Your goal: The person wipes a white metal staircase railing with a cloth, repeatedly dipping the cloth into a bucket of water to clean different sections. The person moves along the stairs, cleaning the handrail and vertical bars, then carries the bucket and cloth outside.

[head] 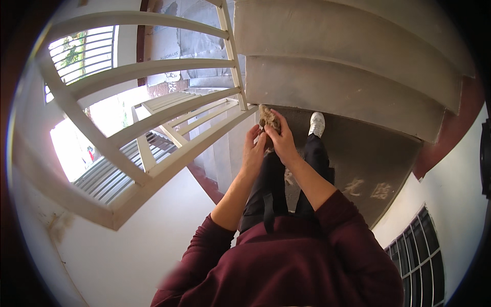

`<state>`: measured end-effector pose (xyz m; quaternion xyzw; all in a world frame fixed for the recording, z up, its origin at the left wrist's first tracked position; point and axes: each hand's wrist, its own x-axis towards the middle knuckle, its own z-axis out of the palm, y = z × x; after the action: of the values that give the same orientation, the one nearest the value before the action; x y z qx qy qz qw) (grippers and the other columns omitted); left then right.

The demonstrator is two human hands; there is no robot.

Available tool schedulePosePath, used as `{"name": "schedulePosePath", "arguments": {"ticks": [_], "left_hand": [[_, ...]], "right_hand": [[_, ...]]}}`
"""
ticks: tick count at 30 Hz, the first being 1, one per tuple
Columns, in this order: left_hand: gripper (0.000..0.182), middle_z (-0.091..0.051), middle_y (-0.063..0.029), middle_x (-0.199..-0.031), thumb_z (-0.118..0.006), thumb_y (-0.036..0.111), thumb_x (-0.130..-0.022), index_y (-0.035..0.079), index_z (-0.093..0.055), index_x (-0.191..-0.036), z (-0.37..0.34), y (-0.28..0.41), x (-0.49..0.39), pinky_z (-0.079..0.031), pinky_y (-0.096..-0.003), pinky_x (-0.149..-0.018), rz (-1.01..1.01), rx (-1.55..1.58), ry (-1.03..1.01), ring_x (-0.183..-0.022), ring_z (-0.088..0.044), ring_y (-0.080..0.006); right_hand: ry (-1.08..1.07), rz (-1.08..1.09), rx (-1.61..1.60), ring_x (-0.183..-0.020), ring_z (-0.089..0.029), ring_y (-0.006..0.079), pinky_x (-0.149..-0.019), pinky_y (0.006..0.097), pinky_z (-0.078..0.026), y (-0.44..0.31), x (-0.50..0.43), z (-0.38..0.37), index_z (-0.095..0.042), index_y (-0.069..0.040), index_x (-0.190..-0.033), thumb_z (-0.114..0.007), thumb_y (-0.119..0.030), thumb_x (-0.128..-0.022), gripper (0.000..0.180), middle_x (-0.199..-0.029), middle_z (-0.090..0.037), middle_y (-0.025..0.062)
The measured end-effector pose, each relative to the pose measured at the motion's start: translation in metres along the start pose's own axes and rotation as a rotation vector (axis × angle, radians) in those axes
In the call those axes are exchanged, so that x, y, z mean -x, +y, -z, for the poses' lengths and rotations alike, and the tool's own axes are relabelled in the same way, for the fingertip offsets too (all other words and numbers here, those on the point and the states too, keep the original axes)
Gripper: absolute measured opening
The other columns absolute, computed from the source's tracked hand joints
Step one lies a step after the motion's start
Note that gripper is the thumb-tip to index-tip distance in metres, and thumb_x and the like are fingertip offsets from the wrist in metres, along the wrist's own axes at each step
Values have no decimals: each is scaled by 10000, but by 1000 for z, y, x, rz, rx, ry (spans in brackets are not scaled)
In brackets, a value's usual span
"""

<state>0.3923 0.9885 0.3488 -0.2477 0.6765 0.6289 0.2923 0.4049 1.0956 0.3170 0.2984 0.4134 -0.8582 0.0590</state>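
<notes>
Both my hands are together in front of my legs, near the foot of a white stair railing (188, 151). My right hand (284, 144) grips a ragged tan clump (269, 118) with a rough surface, perhaps a rag or sponge; its exact kind is unclear. Fingers curl around its right side and the thumb presses its near edge. Close beside it, my left hand (254, 151) has its fingers bent and apart from the thumb, with nothing clearly held. Whether its fingertips touch the clump is hard to tell.
Concrete steps (341, 82) rise ahead from a dark landing (356, 161) that bears pale writing. One white shoe (317, 123) rests near the lowest riser. A barred window (420, 245) is at right. Beyond the railing on the left, more steps (222, 153) lie lower down.
</notes>
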Motion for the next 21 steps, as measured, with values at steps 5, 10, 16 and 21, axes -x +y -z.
{"name": "schedulePosePath", "arguments": {"ticks": [5, 10, 16, 21], "left_hand": [[544, -477, -154, -1345, -566, 172, -959, -23, -351, -1419, 3, 1, -69, -466, -305, -938, -4, -231, 8, -1146, -525, -181], [498, -489, -157, -1371, -576, 109, -942, 16, -400, -1398, 27, -7, -111, -492, -329, -944, -266, -481, 95, -1201, -550, -250], [408, -570, -133, -1282, -563, 65, -940, 31, -481, -1338, 61, -18, -90, -521, -306, -866, -52, -443, -58, -1119, -602, -209], [360, -578, -95, -1258, -540, 46, -954, 5, -498, -1309, 79, -32, -98, -471, -282, -926, 88, -436, -142, -1131, -587, -177]], "right_hand": [[150, -36, -70, -1084, -522, 141, -931, 284, -444, 50, -79, -3, -417, -35, -1377, -581, -134, -940, 477, -1236, -529, 78], [245, -11, -27, -1089, -532, 171, -934, 300, -440, 80, -187, -23, -434, -30, -1356, -575, -152, -921, 473, -1219, -542, 92], [-48, 94, -62, -840, -623, 207, -669, 338, -540, 8, -357, -65, -399, -42, -1366, -562, -140, -853, 547, -1035, -606, 120], [26, 733, 417, -923, -612, 253, -746, 373, -514, -76, -458, -107, -506, -29, -1270, -545, -80, -886, 389, -975, -620, 145]]}}
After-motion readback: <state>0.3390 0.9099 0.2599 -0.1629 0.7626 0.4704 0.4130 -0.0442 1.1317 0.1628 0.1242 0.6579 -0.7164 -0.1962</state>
